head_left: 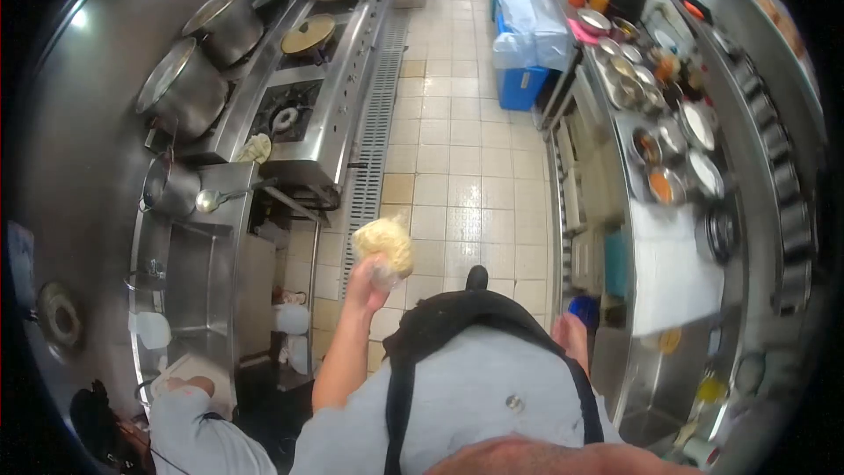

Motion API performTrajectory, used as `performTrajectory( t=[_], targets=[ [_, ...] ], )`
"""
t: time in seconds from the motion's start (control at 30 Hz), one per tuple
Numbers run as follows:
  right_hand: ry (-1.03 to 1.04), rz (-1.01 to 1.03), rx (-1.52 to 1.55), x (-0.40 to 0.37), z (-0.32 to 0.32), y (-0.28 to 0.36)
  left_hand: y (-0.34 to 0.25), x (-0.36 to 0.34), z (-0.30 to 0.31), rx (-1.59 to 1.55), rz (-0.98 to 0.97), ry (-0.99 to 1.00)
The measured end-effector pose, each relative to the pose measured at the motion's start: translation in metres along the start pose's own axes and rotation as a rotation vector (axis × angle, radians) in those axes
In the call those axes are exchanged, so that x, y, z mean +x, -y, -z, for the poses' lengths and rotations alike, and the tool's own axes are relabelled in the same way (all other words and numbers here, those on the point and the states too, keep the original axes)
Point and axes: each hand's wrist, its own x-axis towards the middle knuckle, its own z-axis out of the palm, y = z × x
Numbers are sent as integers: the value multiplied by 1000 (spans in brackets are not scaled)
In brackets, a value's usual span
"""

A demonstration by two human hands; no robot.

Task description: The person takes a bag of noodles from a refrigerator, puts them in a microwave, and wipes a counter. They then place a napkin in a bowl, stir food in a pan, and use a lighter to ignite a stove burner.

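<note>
My left hand (366,283) is closed around the gathered neck of a clear plastic bag of pale yellow food (385,244), perhaps noodles or shreds. The bag is held up in front of me, over the tiled floor beside the drain grate. Low at my right side is my right hand (571,334), close to the right-hand counter and a dark blue round item (583,310). Its fingers are largely hidden, so I cannot make out whether it holds anything.
On the left stand a stove (321,114) with pans, big pots (189,88) and a sink (195,268). A co-worker (198,431) is at lower left. A plastic-covered blue bin (520,88) juts into the aisle. Several bowls line the right counter (673,277).
</note>
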Motion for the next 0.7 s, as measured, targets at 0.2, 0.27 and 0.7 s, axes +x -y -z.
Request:
performTrajectory(
  t=[0.2, 0.27, 0.7],
  targets=[
    [449, 354, -437, 218, -228, 230, -32, 24, -17, -178, -68, -315],
    [437, 473, -547, 197, -348, 299, -41, 47, -10, -221, -96, -404],
    [646, 401, -1053, 287, -624, 360, -250, 399, -10, -153, 12, -160]
  ],
)
